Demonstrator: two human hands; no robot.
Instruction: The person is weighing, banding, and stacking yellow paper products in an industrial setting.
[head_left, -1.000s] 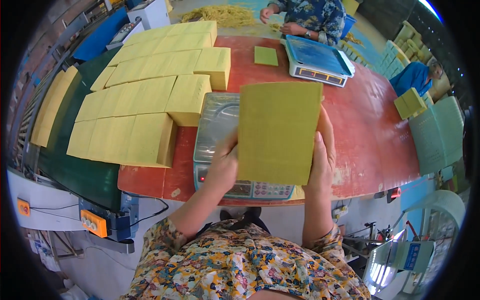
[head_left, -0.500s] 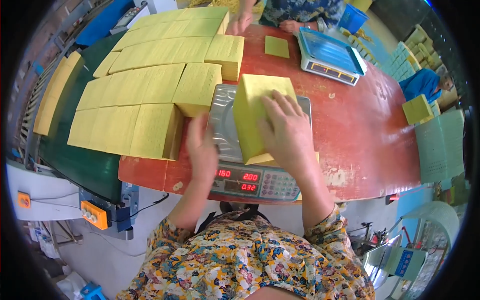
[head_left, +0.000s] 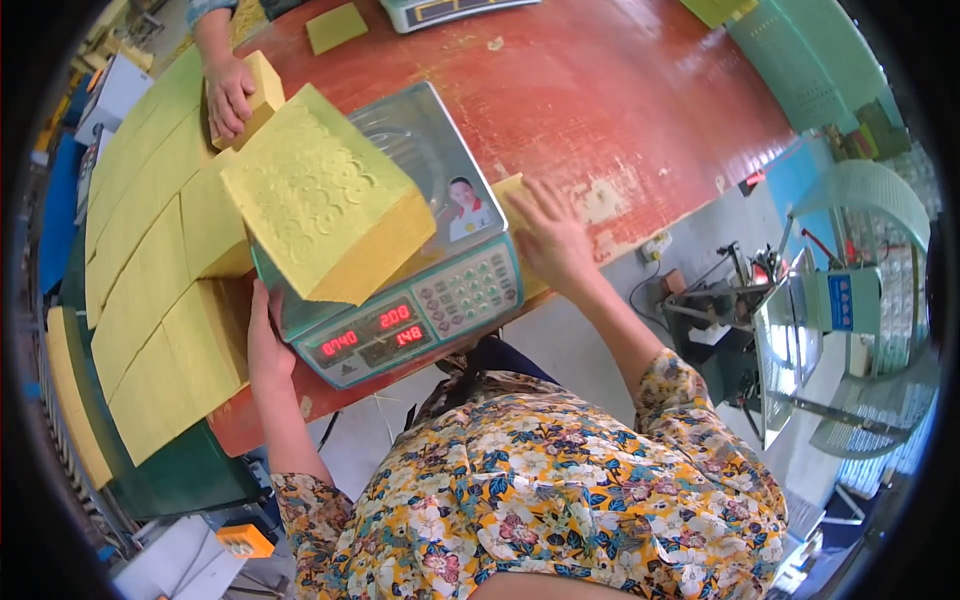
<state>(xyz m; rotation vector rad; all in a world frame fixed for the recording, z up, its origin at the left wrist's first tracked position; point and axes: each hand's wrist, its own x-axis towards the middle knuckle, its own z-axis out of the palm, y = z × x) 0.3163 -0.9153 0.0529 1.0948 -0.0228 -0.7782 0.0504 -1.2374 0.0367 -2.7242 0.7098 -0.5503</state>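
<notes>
A thick stack of yellow embossed paper (head_left: 320, 195) rests on the pan of a digital scale (head_left: 470, 295), turned at an angle and overhanging the pan's left side. My left hand (head_left: 270, 345) is at the scale's left edge, below the stack's overhang, fingers straight and partly hidden. Just right of the scale, my right hand (head_left: 555, 235) has its fingers spread over a strip of yellow paper (head_left: 508, 188) on the table. Neither hand grips the stack. Red digits glow on the scale's display (head_left: 370, 333).
Rows of yellow paper stacks (head_left: 150, 330) stand close on the left. Another person's hand (head_left: 230, 95) lies on a paper block (head_left: 262, 95) at far left. A yellow sheet (head_left: 337, 28) and a second scale (head_left: 450, 10) sit at the back of the red table (head_left: 640, 110).
My right hand has left the stack and moved to the scale's right side. The stack now sits turned on the pan; the display differs. The whole view has swung right.
</notes>
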